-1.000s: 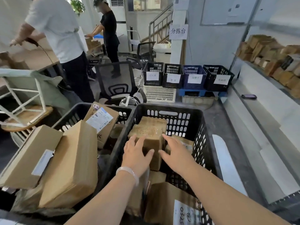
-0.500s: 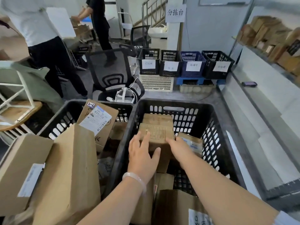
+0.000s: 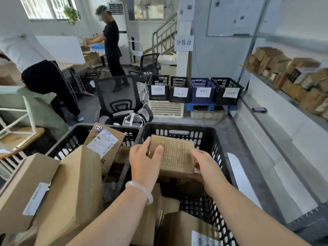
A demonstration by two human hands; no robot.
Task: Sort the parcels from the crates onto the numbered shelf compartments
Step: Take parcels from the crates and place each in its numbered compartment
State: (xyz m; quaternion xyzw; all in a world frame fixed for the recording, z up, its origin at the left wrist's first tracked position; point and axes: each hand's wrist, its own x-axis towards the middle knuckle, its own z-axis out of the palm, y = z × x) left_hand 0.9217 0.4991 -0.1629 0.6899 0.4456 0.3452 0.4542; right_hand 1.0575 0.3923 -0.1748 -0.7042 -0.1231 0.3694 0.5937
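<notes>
- We have the box (image 3: 174,155) clamped between both hands. The left hand (image 3: 143,162) curls round its left edge with the thumb on the printed face, and the right hand (image 3: 204,164) cups the right edge, fingertips hidden beneath.
- The box is tilted over the middle of the right crate (image 3: 177,126); we cannot tell whether it is clear of what lies under it.
- We judge it light and stiff — small, plain corrugated card with square corners. Opposite edges are the sound hold, since the smooth face could slide off a flat palm.
- The right crate holds a few more brown parcels (image 3: 186,228) near us, with bare mesh floor between.
- The left crate (image 3: 76,137) is heaped — large cartons lean over its rim, and one marked 2-2 (image 3: 104,141) stands on end.
- The shelf (image 3: 291,101) at right carries rows of brown parcels; we cannot read any compartment numbers.
</notes>
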